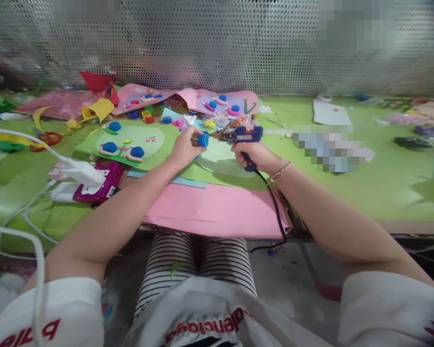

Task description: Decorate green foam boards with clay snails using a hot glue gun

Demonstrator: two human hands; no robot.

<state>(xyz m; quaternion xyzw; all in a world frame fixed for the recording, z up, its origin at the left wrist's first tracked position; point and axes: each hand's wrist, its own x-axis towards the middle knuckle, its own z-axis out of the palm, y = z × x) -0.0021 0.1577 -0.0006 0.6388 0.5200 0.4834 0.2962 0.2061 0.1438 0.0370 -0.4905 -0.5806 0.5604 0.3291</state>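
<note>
Over the green craft sheet (188, 172), my left hand (184, 148) pinches a blue bottle cap (203, 140). A blue glue gun (249, 136) is gripped in my right hand (256, 155), its nozzle pointing left at the cap, close to or touching it. The cap's opening and any glue on it are too small to make out. Left of my left hand lies a green sheet with blue-capped snail shapes (110, 147) on a pale oval. A pale oval patch (220, 156) is on the sheet beneath my hands.
Pink sheets (217, 212) lie at the table's front edge. A purple power strip (110, 180) with white plugs and cables stands left of my forearm. Red-handled scissors (48, 140) lie farther left. Decorated pink sheets (222, 100) lean near the perforated screen (217, 48). The gun's black cord (278, 207) hangs off the edge.
</note>
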